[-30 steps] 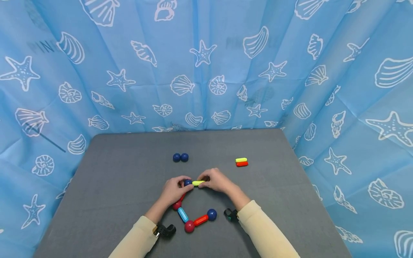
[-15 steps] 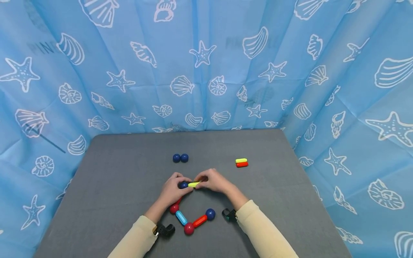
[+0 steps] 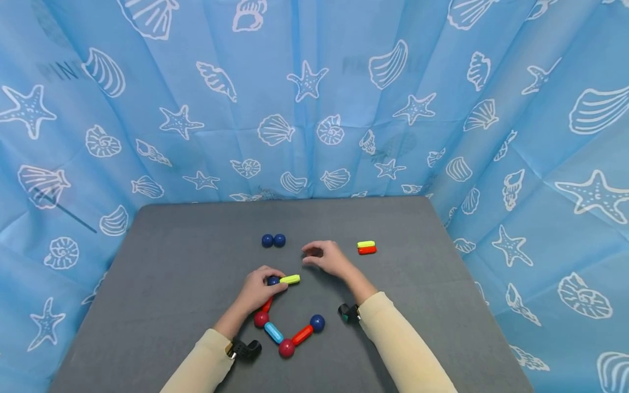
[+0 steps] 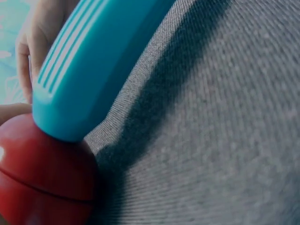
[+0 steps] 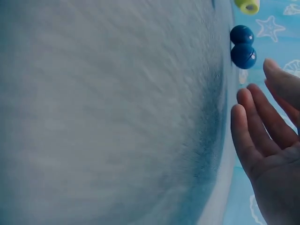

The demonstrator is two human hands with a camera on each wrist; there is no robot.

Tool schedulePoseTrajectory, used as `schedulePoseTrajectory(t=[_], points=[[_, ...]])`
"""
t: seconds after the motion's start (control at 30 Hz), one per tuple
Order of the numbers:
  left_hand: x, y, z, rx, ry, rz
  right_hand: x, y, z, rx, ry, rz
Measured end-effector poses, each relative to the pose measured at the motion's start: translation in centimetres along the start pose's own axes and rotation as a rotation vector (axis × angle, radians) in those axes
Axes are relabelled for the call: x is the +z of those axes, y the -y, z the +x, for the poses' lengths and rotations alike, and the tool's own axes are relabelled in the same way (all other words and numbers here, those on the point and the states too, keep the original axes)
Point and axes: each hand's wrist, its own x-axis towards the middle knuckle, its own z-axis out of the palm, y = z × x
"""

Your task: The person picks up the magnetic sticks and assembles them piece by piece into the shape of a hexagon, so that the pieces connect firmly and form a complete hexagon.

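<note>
My left hand pinches a dark blue ball between thumb and fingers. A yellow toy building rod sticks out from that ball to the right. From it a bent chain runs toward me: a red rod, red ball, light blue rod, second red ball, another red rod and a blue ball. The left wrist view shows the light blue rod meeting a red ball. My right hand holds nothing, its fingers apart above the table.
Two dark blue balls sit together farther back on the grey table. At the right back, a loose yellow rod lies against a red rod. A blue shell-print curtain hangs behind the table.
My right hand has let go of the yellow rod and moved up and away to the back. The left hand has shifted slightly left with the blue ball, and the chain moved along.
</note>
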Motion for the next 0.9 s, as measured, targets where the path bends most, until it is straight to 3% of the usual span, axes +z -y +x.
schedulePoseTrajectory(t=[0.23, 0.57, 0.73, 0.9], points=[[-0.2, 0.0, 0.1, 0.012, 0.017, -0.025, -0.2, 0.2, 3.0, -0.003, 0.003, 0.022], [-0.5, 0.1, 0.1, -0.003, 0.026, -0.012, 1.0, 2.2, 7.3, -0.026, 0.094, -0.013], [-0.6, 0.0, -0.1, 0.000, 0.030, -0.019, 1.6, 2.4, 8.3, -0.004, 0.154, -0.054], [-0.6, -0.1, 0.1, 0.005, 0.036, -0.034, 1.9, 2.3, 8.5, 0.020, 0.135, -0.106]])
